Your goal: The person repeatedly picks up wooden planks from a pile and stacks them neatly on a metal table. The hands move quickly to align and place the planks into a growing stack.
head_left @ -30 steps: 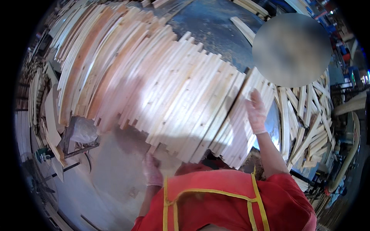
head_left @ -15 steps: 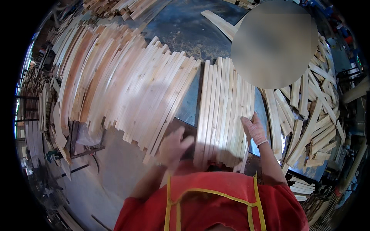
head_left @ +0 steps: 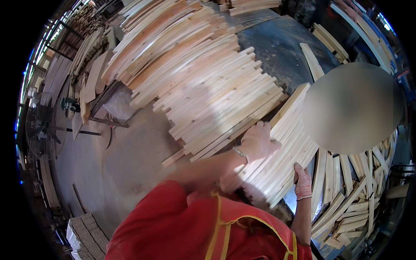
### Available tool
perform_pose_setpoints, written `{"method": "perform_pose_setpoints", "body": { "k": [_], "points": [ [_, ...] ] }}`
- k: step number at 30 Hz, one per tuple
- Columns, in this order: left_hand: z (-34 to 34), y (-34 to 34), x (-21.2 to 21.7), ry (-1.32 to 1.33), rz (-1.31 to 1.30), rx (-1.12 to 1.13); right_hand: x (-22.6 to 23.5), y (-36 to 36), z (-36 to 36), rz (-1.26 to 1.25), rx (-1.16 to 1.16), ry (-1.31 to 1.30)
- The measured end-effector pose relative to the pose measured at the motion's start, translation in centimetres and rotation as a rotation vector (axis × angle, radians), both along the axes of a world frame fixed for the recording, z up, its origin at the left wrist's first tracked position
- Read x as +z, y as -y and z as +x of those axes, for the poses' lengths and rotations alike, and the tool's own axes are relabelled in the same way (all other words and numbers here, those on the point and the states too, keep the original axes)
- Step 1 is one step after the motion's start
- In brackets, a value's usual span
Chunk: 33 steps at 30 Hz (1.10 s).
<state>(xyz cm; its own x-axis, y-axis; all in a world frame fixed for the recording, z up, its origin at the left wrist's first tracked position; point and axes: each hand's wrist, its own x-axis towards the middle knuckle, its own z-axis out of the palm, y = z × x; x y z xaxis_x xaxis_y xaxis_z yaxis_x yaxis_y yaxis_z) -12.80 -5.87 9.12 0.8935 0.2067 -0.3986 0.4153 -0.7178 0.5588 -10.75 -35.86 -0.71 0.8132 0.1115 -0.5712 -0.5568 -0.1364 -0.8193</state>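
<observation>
A batch of pale wooden strips [head_left: 286, 145] lies side by side in front of me, slanting up to the right. My left hand [head_left: 259, 142], in a light glove, grips its left edge, fingers together and thumb over the top. At the opposite edge, nearer my body, my gloved right hand [head_left: 303, 182] holds the outer strip with its thumb uppermost. Its other fingers are partly hidden. Left of the batch spreads a wider row of wooden strips [head_left: 212, 97], with uneven ends, some of them reddish. A narrow dark gap separates the two groups.
Loose curved wood pieces [head_left: 346, 212] are heaped at the right. Beyond the strips is a dark, dusty metal tabletop [head_left: 277, 39] bearing a lone board [head_left: 311, 60]. A standing fan [head_left: 43, 125] and a bundled stack [head_left: 86, 234] stand left. A blurred disc hides the right part.
My view has turned, so the strips now slant to the right. My left hand has moved from the near ends to the batch's left edge. My right hand stays on its right edge.
</observation>
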Motion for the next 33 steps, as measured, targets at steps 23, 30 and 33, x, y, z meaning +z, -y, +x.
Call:
{"method": "perform_pose_setpoints", "body": {
  "k": [23,30,33],
  "points": [
    [-8.5,-18.4,-2.7,0.813,0.421,-0.404,-2.3,-12.6,2.6,-0.480,0.172,0.373],
    [-9.3,-6.1,-6.3,0.201,0.041,-0.783,-1.6,3.6,6.7,-1.272,0.403,0.334],
    [-7.6,-4.2,-7.0,0.069,0.062,-0.760,-0.4,5.6,8.1,-1.238,0.436,0.225]
  ]
}}
